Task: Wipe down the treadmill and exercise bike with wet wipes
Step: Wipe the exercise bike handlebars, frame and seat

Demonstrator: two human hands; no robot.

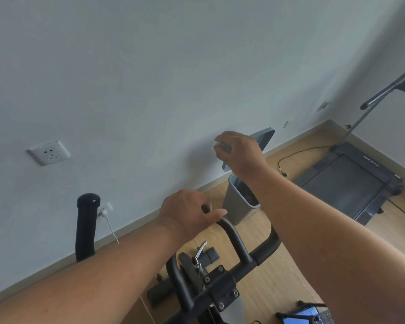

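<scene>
The black exercise bike [222,279] fills the lower middle, with its handlebar loop [237,242] rising toward me. My left hand [189,211] grips the top of that loop. My right hand [240,152] is raised above an open grey bin [237,203] and pinches a crumpled white wet wipe [218,147], mostly hidden by its fingers. The bin's lid [265,136] stands up behind that hand. The dark treadmill [351,181] lies on the floor at the right, its handrail [384,92] reaching up to the frame edge.
A pale wall runs along the left with a socket [48,152] and a plugged-in white charger [104,212]. One black handlebar end [87,226] stands at left. A black cable [299,153] trails on the wooden floor. A device with a blue screen [302,316] sits bottom right.
</scene>
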